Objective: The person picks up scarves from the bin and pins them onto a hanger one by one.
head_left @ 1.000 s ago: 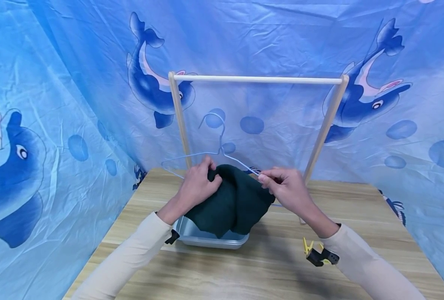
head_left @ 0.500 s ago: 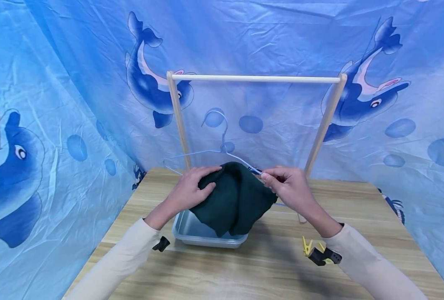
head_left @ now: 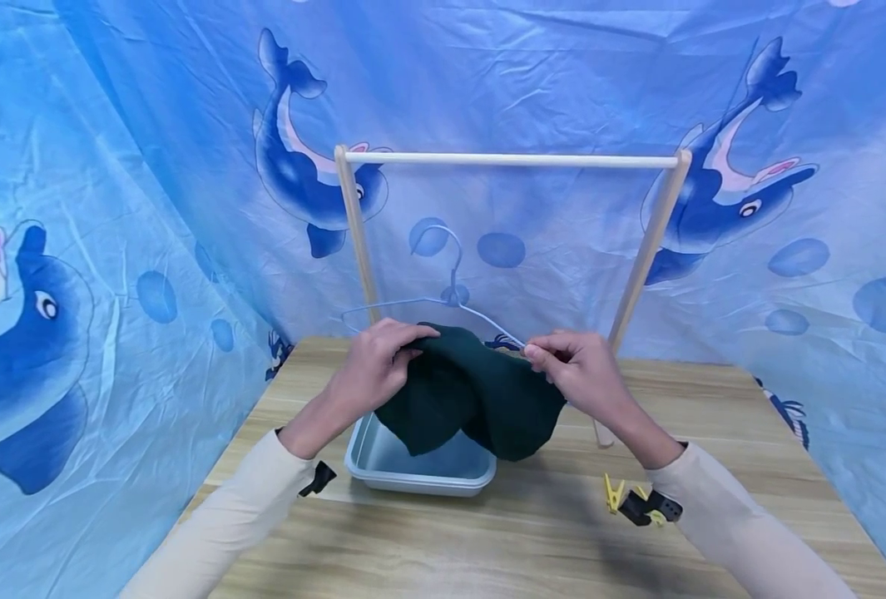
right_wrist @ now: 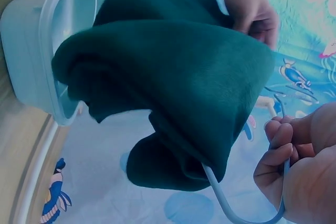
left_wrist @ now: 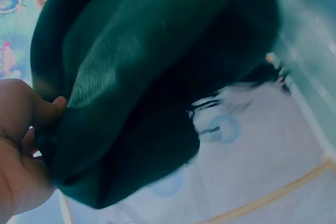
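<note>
A dark green cloth [head_left: 487,391] hangs in folds between my hands, in front of a light blue clothes hanger [head_left: 454,279]. With thumb and fingers my left hand [head_left: 368,366] pinches the cloth's upper left edge, as the left wrist view also shows. My right hand [head_left: 583,374] grips the right end of the hanger, its fingers curled round the wire. In the right wrist view the hanger's lower wire [right_wrist: 214,182] runs into the cloth's fold. The hook points up, and the cloth hides much of the hanger's lower bar.
Below the cloth stands a pale blue plastic tub [head_left: 423,483] on the wooden table [head_left: 443,549]. Behind the hands rises a wooden rack with a white rod [head_left: 510,159]. Yellow clothespins [head_left: 613,494] lie near the right wrist's black camera mount [head_left: 637,507]. Blue dolphin-print curtains enclose the table.
My left hand has shifted a little left and now pinches the cloth's edge. The cloth's top has spread wider and its folds reach further right. The hanger has moved slightly right.
</note>
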The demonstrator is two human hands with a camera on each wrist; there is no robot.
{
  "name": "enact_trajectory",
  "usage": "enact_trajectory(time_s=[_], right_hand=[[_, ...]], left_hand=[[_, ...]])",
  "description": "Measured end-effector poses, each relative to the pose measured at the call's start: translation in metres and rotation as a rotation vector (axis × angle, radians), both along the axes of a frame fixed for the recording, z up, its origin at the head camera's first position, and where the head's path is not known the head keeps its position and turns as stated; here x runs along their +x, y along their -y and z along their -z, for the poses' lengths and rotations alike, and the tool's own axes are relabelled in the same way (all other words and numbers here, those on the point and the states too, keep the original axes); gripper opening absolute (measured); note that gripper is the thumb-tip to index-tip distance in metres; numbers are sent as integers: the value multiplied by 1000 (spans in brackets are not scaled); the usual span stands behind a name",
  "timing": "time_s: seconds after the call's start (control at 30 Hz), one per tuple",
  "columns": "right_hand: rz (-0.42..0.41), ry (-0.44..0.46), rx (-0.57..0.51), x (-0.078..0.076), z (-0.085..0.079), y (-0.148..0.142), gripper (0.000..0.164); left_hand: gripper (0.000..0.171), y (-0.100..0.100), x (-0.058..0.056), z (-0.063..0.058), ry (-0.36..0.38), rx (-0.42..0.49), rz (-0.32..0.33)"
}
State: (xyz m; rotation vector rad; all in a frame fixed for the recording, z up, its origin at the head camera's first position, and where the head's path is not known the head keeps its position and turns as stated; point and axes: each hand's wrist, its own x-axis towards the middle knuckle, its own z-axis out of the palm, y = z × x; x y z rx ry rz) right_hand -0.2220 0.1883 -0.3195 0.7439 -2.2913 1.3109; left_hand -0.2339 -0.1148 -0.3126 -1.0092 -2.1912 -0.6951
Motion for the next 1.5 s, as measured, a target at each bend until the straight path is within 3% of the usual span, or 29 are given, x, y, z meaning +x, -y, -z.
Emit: enact_trajectory(time_s=[0.23, 0.4, 0.57, 0.73, 0.83, 1.0, 1.27, 1.4, 1.5], right_hand=[[-27, 28, 4, 1, 4, 0, 12], [-63, 24, -18, 4, 2, 3, 12], [-89, 18, -33, 7, 0, 3, 13], [-117, 21, -40, 11, -2, 2, 13], [-135, 14, -42, 12, -3, 1, 14], [-153, 1, -46, 13, -3, 1, 14], [-179, -10, -32, 15, -7, 6, 15], [-182, -20, -34, 14, -12, 8, 16], [-178, -21, -34, 12, -15, 9, 16]], left_hand=[[31, -3, 3, -26, -171, -28, 9], [35, 1, 3, -34, -317, -94, 4], [35, 6, -3, -29, -414, -197, 62], [38, 11, -10, -11, -458, -255, 108], [36, 13, -13, 1, -407, -238, 96], [33, 12, -18, 13, -210, -170, 18], [31, 2, -25, 9, 60, -114, -237], [30, -4, -25, 12, 106, -75, -267], [32, -8, -24, 17, 64, -21, -234]])
